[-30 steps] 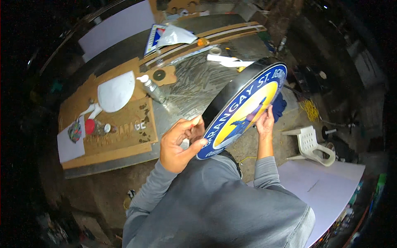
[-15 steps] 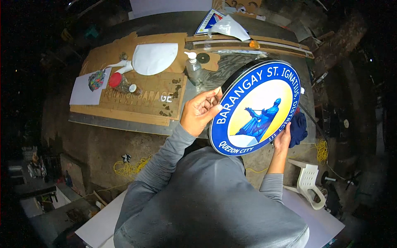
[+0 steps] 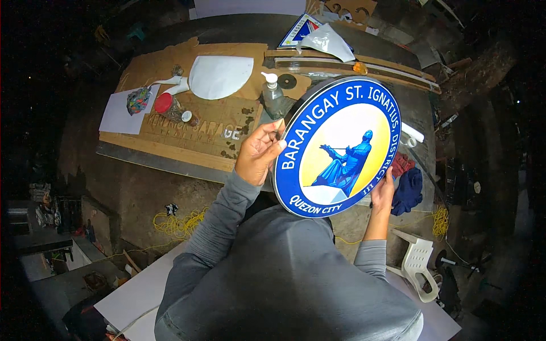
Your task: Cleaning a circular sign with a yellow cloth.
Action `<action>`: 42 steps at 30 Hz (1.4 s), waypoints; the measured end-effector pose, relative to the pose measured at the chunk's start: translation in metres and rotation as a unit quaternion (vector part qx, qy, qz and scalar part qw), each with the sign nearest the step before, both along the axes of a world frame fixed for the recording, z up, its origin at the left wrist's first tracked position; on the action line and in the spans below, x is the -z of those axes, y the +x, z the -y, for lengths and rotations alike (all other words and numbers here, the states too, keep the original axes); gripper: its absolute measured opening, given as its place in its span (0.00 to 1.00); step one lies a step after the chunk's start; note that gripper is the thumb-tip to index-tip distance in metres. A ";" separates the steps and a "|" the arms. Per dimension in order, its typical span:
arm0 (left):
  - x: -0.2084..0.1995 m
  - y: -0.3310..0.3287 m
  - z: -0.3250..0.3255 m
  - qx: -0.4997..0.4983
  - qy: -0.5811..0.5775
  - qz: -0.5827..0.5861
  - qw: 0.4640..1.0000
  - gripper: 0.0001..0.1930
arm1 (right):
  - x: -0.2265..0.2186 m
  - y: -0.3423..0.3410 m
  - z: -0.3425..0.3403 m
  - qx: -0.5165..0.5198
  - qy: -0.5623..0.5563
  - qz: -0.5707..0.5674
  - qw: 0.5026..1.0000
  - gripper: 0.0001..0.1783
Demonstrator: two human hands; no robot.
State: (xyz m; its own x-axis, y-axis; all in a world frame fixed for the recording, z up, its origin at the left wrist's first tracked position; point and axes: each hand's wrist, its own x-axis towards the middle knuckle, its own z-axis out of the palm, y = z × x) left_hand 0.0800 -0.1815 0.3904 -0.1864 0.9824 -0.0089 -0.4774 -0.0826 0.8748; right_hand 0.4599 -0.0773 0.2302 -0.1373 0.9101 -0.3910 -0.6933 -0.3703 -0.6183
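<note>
Between my hands is a round sign point(image 3: 341, 148) with a blue border, white lettering and a blue seated figure on a yellow and white middle. It is tilted, its face turned up toward me, in front of my chest. My left hand point(image 3: 260, 150) grips its left edge between thumb and fingers. At the lower right edge, my right hand point(image 3: 384, 192) supports it, the fingers partly hidden behind the sign. Just beyond my left hand, a clear pump bottle point(image 3: 273, 94) with a white top stands on the table.
On the dark table point(image 3: 165, 165) lie a cardboard stencil sheet point(image 3: 199, 128), a white rounded sheet point(image 3: 220, 77), a red-lidded jar point(image 3: 165, 103) and long strips point(image 3: 352, 62). Dark blue cloth point(image 3: 408, 190) lies at right. Below are a white plastic chair point(image 3: 418, 261) and yellow cord point(image 3: 179, 223).
The sign has shifted slightly left in view and turned to face me more fully, both hands moving with it. A white roll and red cloth now show beyond its right edge.
</note>
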 end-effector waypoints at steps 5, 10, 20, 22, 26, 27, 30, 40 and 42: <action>0.007 0.006 -0.004 -0.036 -0.015 0.020 0.999 0.22 | 0.004 0.006 0.001 0.010 -0.016 0.001 1.000 0.26; 0.016 0.009 -0.009 -0.037 -0.001 0.021 0.999 0.22 | 0.002 0.013 0.003 0.014 -0.009 0.041 0.999 0.24; 0.044 0.009 -0.025 -0.111 -0.058 0.054 0.991 0.19 | 0.001 0.024 0.007 0.060 -0.019 0.047 0.997 0.22; 0.049 0.006 -0.023 -0.098 -0.065 0.047 0.992 0.18 | -0.010 0.021 0.011 0.066 -0.017 0.056 0.996 0.22; 0.060 0.006 -0.023 -0.072 -0.067 -0.014 0.995 0.19 | -0.010 0.022 0.012 0.056 -0.002 0.120 0.991 0.22; 0.069 0.002 -0.024 -0.065 -0.066 -0.004 0.996 0.19 | -0.003 0.027 0.011 0.057 -0.011 0.124 0.991 0.22; 0.074 0.005 -0.024 -0.067 -0.073 -0.007 0.995 0.19 | 0.002 0.033 0.008 0.062 -0.027 0.130 0.989 0.22; 0.121 0.009 -0.025 -0.129 -0.174 0.029 0.976 0.18 | 0.029 0.039 -0.007 0.041 -0.112 0.126 0.985 0.22; 0.096 0.014 -0.026 -0.102 -0.314 -0.077 0.941 0.19 | 0.037 0.042 -0.006 0.038 -0.129 0.129 0.982 0.22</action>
State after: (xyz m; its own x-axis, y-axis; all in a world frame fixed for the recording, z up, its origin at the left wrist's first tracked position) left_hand 0.0942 -0.1554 0.2944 -0.4166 0.7365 -0.5329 -0.3710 0.3974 0.8393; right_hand 0.5017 -0.0718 0.1931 0.0608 0.7796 -0.6233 -0.5575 -0.4915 -0.6691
